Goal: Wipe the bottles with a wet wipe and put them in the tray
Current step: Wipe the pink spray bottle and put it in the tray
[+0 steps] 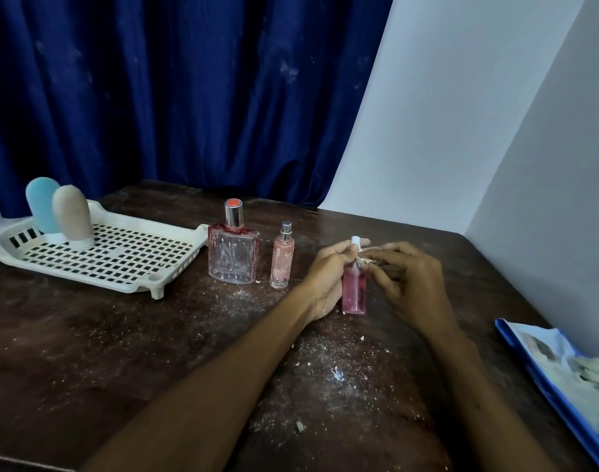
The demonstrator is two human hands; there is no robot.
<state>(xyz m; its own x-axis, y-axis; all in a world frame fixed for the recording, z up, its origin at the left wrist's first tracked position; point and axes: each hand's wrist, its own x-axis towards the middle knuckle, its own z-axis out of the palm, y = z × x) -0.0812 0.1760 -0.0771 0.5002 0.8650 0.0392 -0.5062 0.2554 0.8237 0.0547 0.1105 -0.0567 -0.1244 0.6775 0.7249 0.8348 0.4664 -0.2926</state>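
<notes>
Pink bottle (354, 291), upright, gripped at neck by left hand (327, 279); wipe (366, 259) pinched against its shoulder by right hand (408, 282).

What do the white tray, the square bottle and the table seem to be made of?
Tray: likely moulded plastic, matt white, judging by its grid of holes and moulded feet.
Square bottle: seems to be clear, glossy glass with thick see-through walls. Its cap looks like shiny metal.
Table: probably dark wood, dull and worn, with white crumbs scattered on it.
</notes>
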